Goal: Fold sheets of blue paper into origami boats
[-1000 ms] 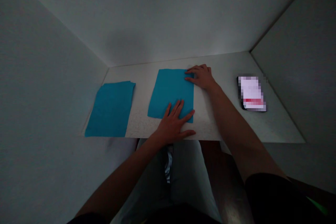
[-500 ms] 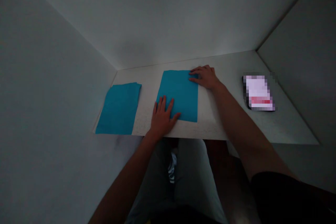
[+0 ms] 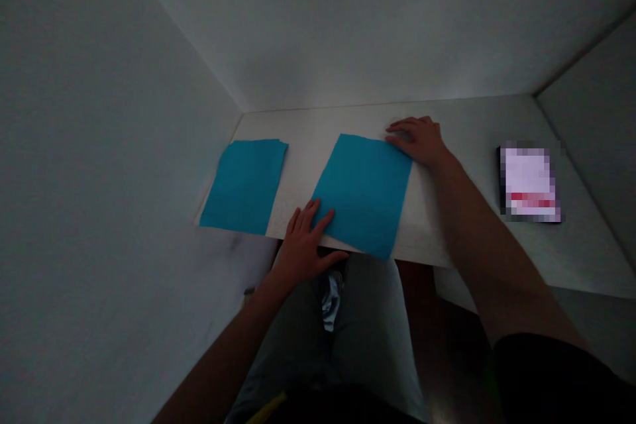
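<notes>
A blue sheet of paper lies turned at an angle on the white tabletop, its lower right corner reaching the front edge. My left hand has its fingers spread, the tips resting at the sheet's lower left side. At the upper right corner, my right hand is partly curled, with thumb and fingers apart around that corner; whether it touches the paper is hard to see. More blue paper lies to the left, with a second edge showing at its upper right, so at least two sheets are stacked.
A phone with a blurred, lit screen lies at the right of the tabletop. Pale walls close off the back and both sides. My legs are below the front edge.
The middle sheet has turned clockwise and come nearer the front edge. My left hand has slid toward its lower left side. The view has shifted, moving the phone rightward in the picture.
</notes>
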`<state>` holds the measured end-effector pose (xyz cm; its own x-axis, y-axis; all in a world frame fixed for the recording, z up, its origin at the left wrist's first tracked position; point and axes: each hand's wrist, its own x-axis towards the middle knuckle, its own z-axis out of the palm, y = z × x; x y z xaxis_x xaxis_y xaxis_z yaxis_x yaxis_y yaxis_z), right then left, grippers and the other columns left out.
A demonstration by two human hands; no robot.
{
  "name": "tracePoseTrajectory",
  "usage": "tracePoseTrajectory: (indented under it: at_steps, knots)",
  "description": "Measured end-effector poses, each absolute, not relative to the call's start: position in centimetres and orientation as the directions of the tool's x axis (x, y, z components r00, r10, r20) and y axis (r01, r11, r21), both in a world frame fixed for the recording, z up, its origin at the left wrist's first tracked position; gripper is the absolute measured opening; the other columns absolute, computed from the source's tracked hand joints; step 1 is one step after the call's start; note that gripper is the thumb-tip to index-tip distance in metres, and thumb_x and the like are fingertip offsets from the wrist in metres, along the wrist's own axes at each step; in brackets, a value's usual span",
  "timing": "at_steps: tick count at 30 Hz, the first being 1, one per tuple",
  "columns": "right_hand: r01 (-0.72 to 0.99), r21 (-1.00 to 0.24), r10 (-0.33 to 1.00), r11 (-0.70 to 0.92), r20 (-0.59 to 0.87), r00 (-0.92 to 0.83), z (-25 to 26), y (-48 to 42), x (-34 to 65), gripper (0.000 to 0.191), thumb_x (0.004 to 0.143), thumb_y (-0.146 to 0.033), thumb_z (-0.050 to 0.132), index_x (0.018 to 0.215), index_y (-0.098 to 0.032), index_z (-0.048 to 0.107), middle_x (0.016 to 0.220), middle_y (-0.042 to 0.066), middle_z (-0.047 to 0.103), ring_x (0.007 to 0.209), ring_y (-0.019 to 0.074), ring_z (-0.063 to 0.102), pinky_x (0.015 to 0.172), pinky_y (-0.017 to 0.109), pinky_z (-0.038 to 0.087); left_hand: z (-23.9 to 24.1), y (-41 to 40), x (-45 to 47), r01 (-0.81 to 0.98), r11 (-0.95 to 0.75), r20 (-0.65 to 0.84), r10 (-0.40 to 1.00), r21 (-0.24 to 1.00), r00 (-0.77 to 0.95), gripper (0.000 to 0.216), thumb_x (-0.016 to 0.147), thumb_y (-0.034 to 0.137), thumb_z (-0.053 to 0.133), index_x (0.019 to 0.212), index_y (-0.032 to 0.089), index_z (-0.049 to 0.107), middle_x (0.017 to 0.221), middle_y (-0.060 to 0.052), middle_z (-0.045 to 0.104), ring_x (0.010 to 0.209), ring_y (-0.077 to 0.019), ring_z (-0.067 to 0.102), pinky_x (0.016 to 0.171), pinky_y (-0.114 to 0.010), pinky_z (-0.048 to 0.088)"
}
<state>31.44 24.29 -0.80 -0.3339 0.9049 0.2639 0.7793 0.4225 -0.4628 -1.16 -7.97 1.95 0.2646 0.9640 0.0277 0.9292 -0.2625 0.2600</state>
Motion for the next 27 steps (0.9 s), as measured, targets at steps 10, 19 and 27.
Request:
tracePoseTrajectory:
  at_steps: [10, 19, 27]
  knots:
    - [0.817, -0.46, 0.937, 0.348, 0.185, -0.295, 0.1, 24.5, 31.4, 0.047, 0.103, -0.055, 0.067, 0.136, -0.027, 0.085, 0.156, 0.019, 0.074, 0.14, 0.0457, 0.057, 0.116, 0.064, 0.039, 4.7, -3.4, -1.6, 0.948, 0.217, -0.006, 0.975, 0.234, -0.222, 0.076, 0.093, 0.071, 0.085, 0.142, 0.018, 0.062, 0.15, -0.022, 0.064, 0.144, -0.0438, 0.061, 0.118, -0.06, 0.053]
    - [0.843, -0.437, 0.949, 0.312, 0.173, -0.262, -0.3, 24.8, 31.7, 0.05, 0.1, -0.055, 0.063, 0.136, -0.029, 0.085, 0.157, 0.02, 0.071, 0.146, 0.0471, 0.057, 0.12, 0.066, 0.038, 7.4, -1.6, -1.8, 0.883, 0.303, -0.311, 0.931, 0.359, -0.193, 0.075, 0.084, 0.046, 0.102, 0.139, 0.018, 0.059, 0.134, -0.015, 0.077, 0.123, -0.0323, 0.075, 0.1, -0.04, 0.06]
    - [0.822, -0.463, 0.941, 0.332, 0.222, -0.255, -1.2, 25.7, 32.3, 0.043, 0.098, -0.059, 0.064, 0.128, -0.037, 0.087, 0.15, 0.02, 0.074, 0.144, 0.048, 0.062, 0.117, 0.071, 0.041, 7.0, -2.2, -5.8, 0.857, 0.296, -0.257, 0.945, 0.422, -0.2, 0.032, 0.114, 0.048, 0.059, 0.131, 0.025, 0.073, 0.137, -0.011, 0.083, 0.128, -0.0321, 0.078, 0.108, -0.044, 0.062]
